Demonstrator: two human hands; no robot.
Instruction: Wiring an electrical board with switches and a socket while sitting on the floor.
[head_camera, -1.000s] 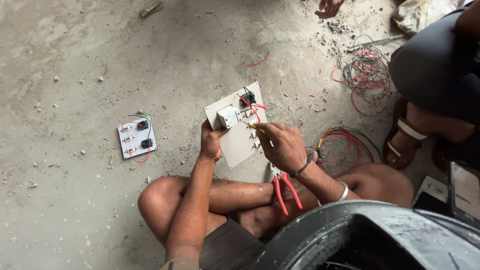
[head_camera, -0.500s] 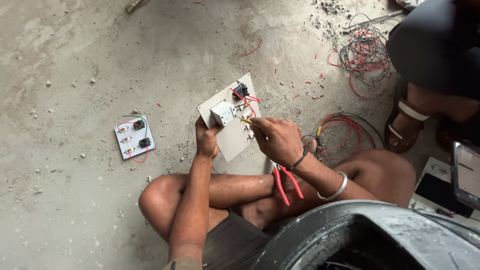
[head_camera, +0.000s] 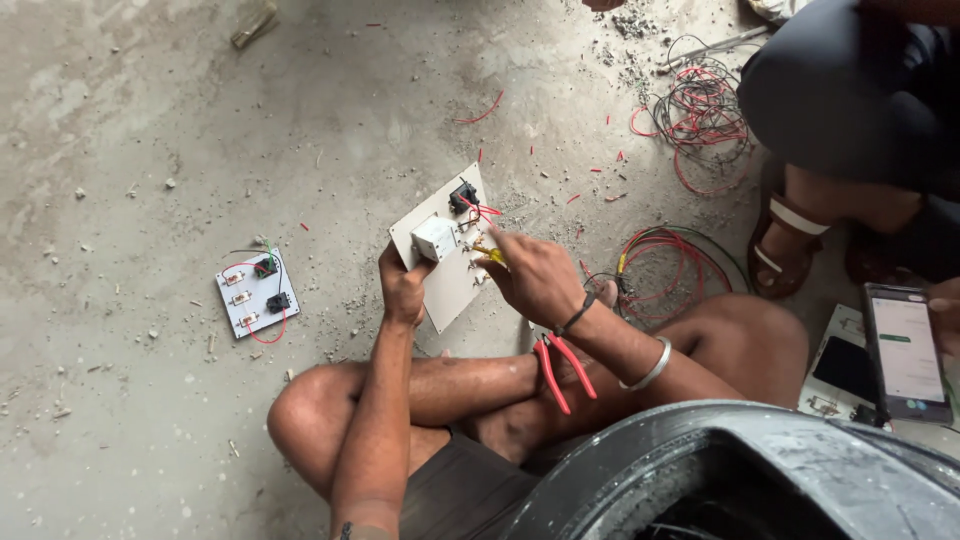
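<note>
**Two hands on one switch board, tool tip now at the upper terminals**

Change noted against the frame half a second back: the board (head_camera: 447, 262) sits at much the same tilt, raised off the floor in front of the crossed legs, and the left hand (head_camera: 403, 288) has not shifted along its lower left edge. The right hand (head_camera: 535, 275) has edged slightly up the board's right side, so the yellow-handled tool (head_camera: 492, 252) now points at the wiring just below the black socket (head_camera: 463, 194). Judgement: work is still on the same cluster of terminals; nothing has been released or swapped.

Left grip: closed round the board's edge, thumb on the face near the white module (head_camera: 434, 238), fingers hidden behind. Right grip: fingers pinched tight on the tool, only a short yellow length showing past the fingertips; whether the tip touches a screw I cannot tell.

Board relative to the grips: it stands between the two hands, left hand below and to the left, right hand across its lower right corner. Short red wires (head_camera: 487, 210) stick out beside the socket, just above the tool.

Surroundings: red-handled pliers (head_camera: 562, 372) rest on the leg under the right wrist. A second small board (head_camera: 257, 293) with red and black leads lies flat on the concrete floor (head_camera: 150, 130), well to the left. A coil of red wire (head_camera: 668, 262) lies to the right, near another person's sandalled foot (head_camera: 785, 240).
</note>
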